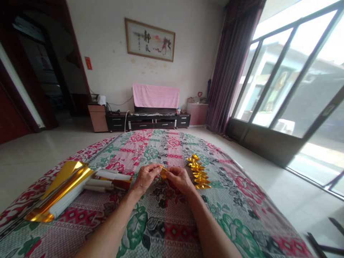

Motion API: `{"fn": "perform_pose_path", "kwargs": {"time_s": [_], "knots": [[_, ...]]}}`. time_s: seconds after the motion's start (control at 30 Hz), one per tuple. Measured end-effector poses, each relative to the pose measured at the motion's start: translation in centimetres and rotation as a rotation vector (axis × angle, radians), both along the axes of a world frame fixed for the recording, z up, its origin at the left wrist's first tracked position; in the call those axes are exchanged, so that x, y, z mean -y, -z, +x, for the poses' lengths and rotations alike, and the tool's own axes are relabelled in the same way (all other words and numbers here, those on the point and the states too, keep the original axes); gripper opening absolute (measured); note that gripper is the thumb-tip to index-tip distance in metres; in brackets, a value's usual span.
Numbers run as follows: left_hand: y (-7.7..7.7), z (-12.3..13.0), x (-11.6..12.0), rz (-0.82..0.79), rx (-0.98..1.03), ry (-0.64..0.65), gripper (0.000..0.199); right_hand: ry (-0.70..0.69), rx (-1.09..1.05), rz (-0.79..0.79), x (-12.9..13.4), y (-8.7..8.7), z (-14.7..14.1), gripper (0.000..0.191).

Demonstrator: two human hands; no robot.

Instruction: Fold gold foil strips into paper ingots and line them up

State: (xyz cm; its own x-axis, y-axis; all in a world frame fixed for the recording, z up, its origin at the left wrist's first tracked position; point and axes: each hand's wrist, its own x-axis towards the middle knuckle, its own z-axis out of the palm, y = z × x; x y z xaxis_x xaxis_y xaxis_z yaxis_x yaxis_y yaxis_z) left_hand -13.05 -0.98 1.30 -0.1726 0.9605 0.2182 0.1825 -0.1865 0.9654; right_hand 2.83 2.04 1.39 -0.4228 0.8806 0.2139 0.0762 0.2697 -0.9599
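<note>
Between my two hands, just above the patterned tablecloth, is a small piece of gold foil paper [163,174]. My left hand [146,177] pinches its left edge with thumb and forefinger. On the other side, the fingers of my right hand [179,178] close on it too. Part of the paper is hidden behind the fingertips. A row of folded gold paper ingots [201,175] lies just right of my right hand. To the left of my hands are gold foil sheets [70,186] and several white-backed paper pieces [100,183], partly rolled or curled.
The round table wears a floral cloth [150,229] in red, green and grey. Beyond it stands a low black cabinet [146,123] below a pink cloth [156,95]. Large window panels [285,79] are at the right, and a dark stand leg [315,245] shows at the lower right.
</note>
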Motion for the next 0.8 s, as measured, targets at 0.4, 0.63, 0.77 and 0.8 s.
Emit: {"fn": "perform_pose_path", "kwargs": {"time_s": [0.4, 0.63, 0.77, 0.8], "knots": [[-0.4, 0.4, 0.2, -0.050, 0.208, 0.007, 0.026, -0.075, -0.225, -0.069, -0.3, 0.8, -0.9, 0.044], [-0.1, 0.3, 0.1, -0.078, 0.301, 0.004, 0.023, 0.037, -0.342, -0.098, -0.7, 1.0, -1.0, 0.035], [0.1, 0.1, 0.1, -0.094, 0.248, -0.008, 0.020, 0.096, -0.380, -0.109, -0.8, 0.8, -0.7, 0.036], [0.2, 0.1, 0.0, -0.100, 0.220, -0.009, 0.020, 0.095, -0.388, -0.114, -0.8, 0.7, -0.6, 0.037]]}}
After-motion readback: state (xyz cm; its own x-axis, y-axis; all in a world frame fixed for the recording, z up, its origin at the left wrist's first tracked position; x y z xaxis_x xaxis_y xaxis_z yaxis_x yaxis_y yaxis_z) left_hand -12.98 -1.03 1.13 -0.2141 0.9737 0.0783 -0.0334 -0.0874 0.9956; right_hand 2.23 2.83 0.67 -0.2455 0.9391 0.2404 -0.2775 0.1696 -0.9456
